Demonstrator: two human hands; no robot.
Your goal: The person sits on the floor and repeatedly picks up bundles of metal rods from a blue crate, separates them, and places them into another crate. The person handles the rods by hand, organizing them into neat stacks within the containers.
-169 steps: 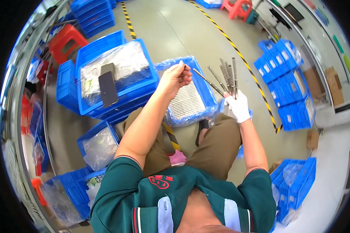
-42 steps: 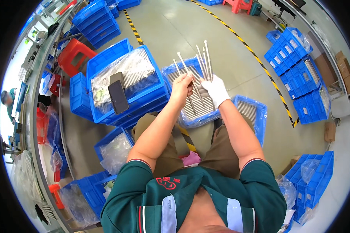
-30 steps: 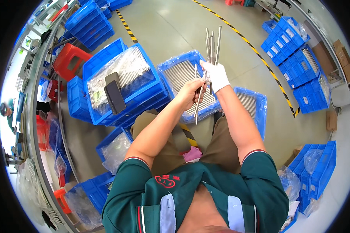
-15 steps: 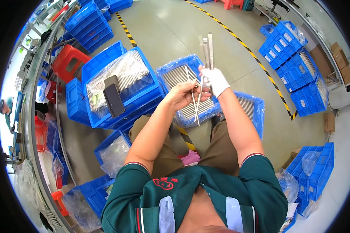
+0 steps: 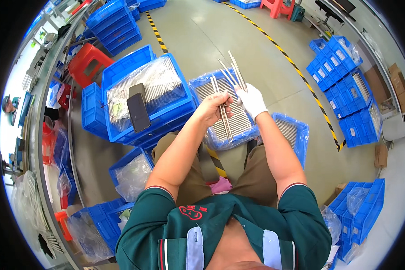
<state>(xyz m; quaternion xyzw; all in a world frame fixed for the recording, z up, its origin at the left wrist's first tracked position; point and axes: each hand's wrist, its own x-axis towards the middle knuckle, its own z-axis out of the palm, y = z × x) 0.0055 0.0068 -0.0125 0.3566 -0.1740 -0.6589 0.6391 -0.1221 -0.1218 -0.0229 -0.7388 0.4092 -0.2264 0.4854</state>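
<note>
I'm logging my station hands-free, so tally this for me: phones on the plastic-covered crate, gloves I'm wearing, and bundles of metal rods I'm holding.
phones on the plastic-covered crate: 2
white glove: 1
rod bundles: 2, one in the left hand, one in the right hand
total: 5
</note>
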